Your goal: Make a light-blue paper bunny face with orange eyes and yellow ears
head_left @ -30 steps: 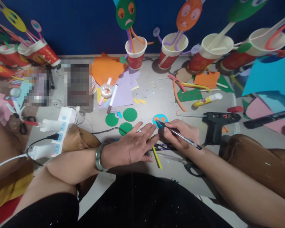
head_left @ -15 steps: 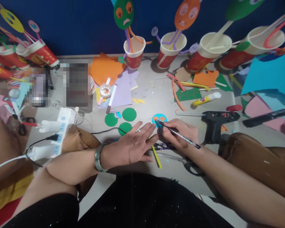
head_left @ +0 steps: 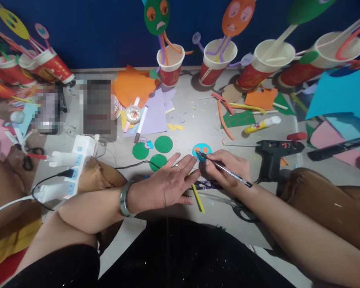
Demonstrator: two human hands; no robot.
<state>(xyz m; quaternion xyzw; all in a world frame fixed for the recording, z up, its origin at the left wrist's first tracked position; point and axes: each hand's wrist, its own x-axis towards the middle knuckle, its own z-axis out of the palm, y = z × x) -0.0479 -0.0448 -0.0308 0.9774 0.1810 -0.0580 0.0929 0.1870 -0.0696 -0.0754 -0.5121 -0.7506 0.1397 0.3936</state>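
A black-tipped pen (head_left: 229, 171) is pinched in my right hand (head_left: 226, 166), its point over a small blue paper disc (head_left: 202, 149) with two orange spots. My left hand (head_left: 165, 182) lies spread on the table, palm down, fingertips by the disc's lower left edge. Under its fingers runs a thin yellow strip (head_left: 199, 199). Several green paper circles (head_left: 163, 144) lie to the left of the disc. Dark-handled scissors (head_left: 208, 184) are partly covered between my two hands. Another black scissors handle (head_left: 244, 213) shows beneath my right forearm.
A black glue gun (head_left: 268, 156) and a yellow glue stick (head_left: 262, 125) lie to the right. Red paper cups (head_left: 171, 72) with paper faces stand along the blue wall. On the left are a white power strip (head_left: 79, 160), cables and a tape roll (head_left: 133, 114).
Both hands keep almost the same place, and the pen stays over the blue disc. The view has shifted very slightly.
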